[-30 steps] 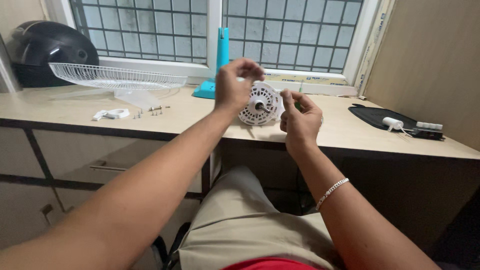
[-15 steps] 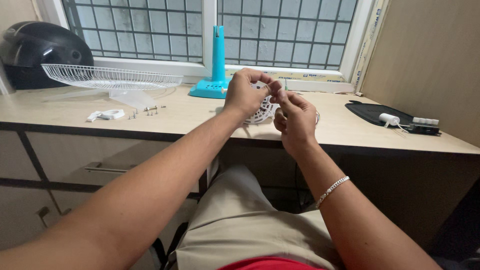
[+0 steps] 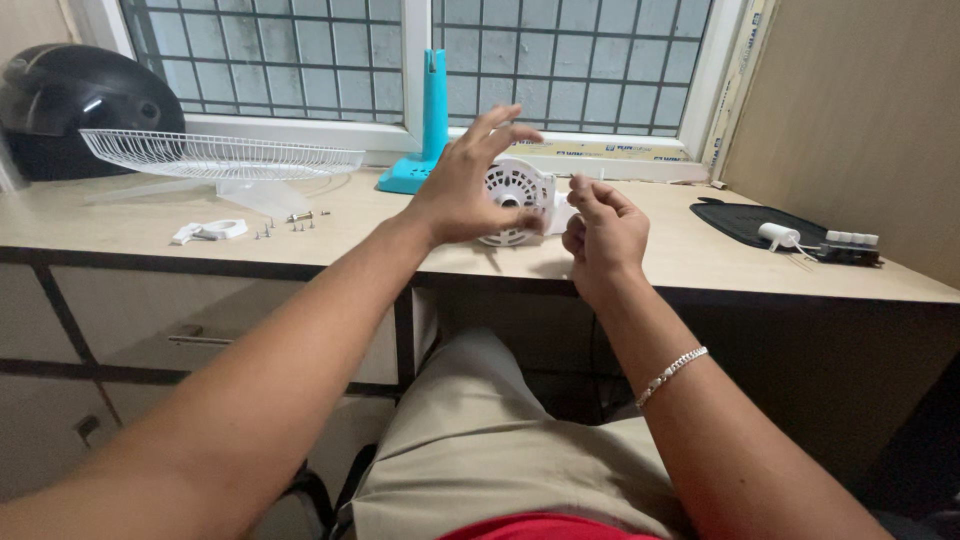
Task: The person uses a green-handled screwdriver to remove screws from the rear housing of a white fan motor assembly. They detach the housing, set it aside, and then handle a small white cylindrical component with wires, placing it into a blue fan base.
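Note:
A round white fan motor housing (image 3: 515,190) with vent slots stands on the wooden desk (image 3: 120,225), facing me. My left hand (image 3: 462,185) is raised in front of its left side with the fingers spread, the thumb close to the housing's lower edge. My right hand (image 3: 603,232) hovers just right of the housing, curled into a loose fist with the fingertips pinched together; whether anything small is between them is hidden. A silver bracelet sits on that wrist.
A teal fan stand (image 3: 428,120) rises behind the motor by the barred window. To the left lie a white wire grille (image 3: 220,155), a black helmet (image 3: 80,90), a white ring part (image 3: 215,230) and several screws (image 3: 295,222). A black mat (image 3: 750,225) with small electrical parts lies right.
My hands had met, pinching together in front of the motor. They have since parted: the left has opened wide and the right has drawn back, closed.

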